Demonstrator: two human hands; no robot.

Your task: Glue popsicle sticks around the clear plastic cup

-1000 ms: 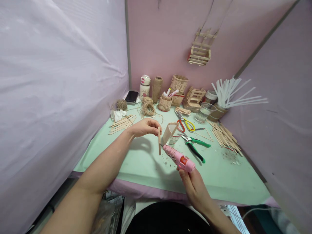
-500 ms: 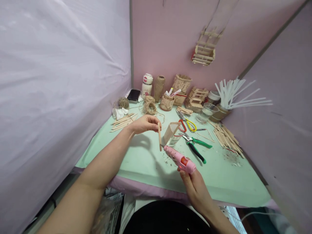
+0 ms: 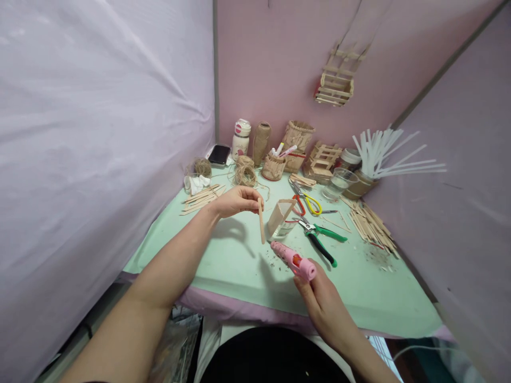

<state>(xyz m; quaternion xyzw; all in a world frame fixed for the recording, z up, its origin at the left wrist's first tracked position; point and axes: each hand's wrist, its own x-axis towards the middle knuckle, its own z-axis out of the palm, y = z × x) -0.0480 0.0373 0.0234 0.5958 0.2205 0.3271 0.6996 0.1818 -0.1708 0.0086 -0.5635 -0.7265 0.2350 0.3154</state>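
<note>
My left hand (image 3: pixel 235 201) pinches the top end of a wooden craft stick (image 3: pixel 261 222), which hangs nearly upright above the green table (image 3: pixel 223 260). My right hand (image 3: pixel 323 300) grips a pink glue gun (image 3: pixel 293 260) by its handle, nozzle aimed up-left toward the stick's lower end, a small gap between them. Just behind the stick stands a half-built stick box around a clear glass (image 3: pixel 281 219).
Green-handled pliers (image 3: pixel 321 239) and yellow-and-red scissors (image 3: pixel 305 201) lie right of the box. Loose stick piles (image 3: pixel 369 223) sit right and back left (image 3: pixel 199 198). Twine balls (image 3: pixel 244 173), jars, a phone (image 3: pixel 219 155) and white strips (image 3: pixel 383 154) line the back wall.
The glue gun has drawn back and down a little from the stick's lower end. My left hand and the stick have barely moved.
</note>
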